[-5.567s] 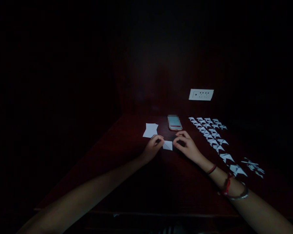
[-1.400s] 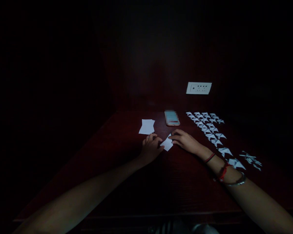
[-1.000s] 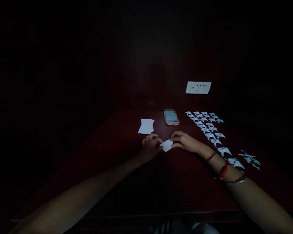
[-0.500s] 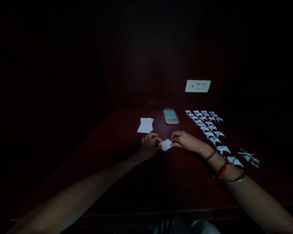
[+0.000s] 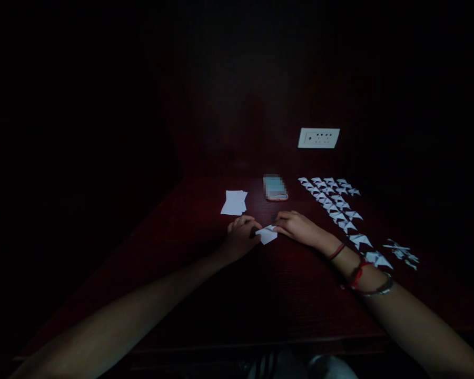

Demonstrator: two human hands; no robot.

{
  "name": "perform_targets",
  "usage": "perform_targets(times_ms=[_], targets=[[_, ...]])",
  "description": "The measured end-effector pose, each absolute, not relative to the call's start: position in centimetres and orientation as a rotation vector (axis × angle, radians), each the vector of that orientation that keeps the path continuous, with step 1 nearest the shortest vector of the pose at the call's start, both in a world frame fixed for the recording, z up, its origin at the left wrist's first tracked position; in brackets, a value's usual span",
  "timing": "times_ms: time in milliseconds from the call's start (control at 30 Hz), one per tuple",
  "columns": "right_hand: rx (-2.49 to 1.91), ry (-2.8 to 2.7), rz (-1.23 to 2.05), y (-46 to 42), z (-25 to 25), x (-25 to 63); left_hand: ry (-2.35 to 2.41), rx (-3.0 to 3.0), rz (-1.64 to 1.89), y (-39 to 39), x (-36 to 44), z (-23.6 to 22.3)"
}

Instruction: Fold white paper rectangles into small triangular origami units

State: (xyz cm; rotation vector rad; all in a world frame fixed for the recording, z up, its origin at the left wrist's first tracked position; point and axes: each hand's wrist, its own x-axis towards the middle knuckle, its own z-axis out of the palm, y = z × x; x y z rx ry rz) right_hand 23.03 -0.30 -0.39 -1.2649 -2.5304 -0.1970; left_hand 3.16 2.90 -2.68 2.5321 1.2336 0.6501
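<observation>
A small piece of white paper (image 5: 267, 236) lies on the dark red table between my hands, its far edge folded over toward me. My left hand (image 5: 242, 237) is closed on the paper's left corner, thumb and fingertips together. At the right corner my right hand (image 5: 296, 227) pinches the paper, thumb and forefinger at the folded edge. Just beyond my left hand sits a stack of white paper sheets (image 5: 234, 203). Several folded white paper shapes (image 5: 338, 217) stand in slanting rows to the right of my right hand.
A phone (image 5: 275, 188) with a blurred screen lies at the back of the table (image 5: 189, 226). Thin white paper strips (image 5: 402, 253) are heaped at the far right. A white wall socket (image 5: 319, 138) is set in the dark wall behind.
The far edge of the paper, flat before, is now folded over toward me. My right thumb has shifted up along the paper. Both hands stay in nearly the same place.
</observation>
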Motion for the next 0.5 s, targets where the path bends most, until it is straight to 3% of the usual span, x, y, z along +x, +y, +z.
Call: perform_targets(times_ms=[500], targets=[[-1.388,-2.249,-0.073,0.73,-1.09,22.58,1.113,2.635,0.758,2.40,3.46,-2.96]])
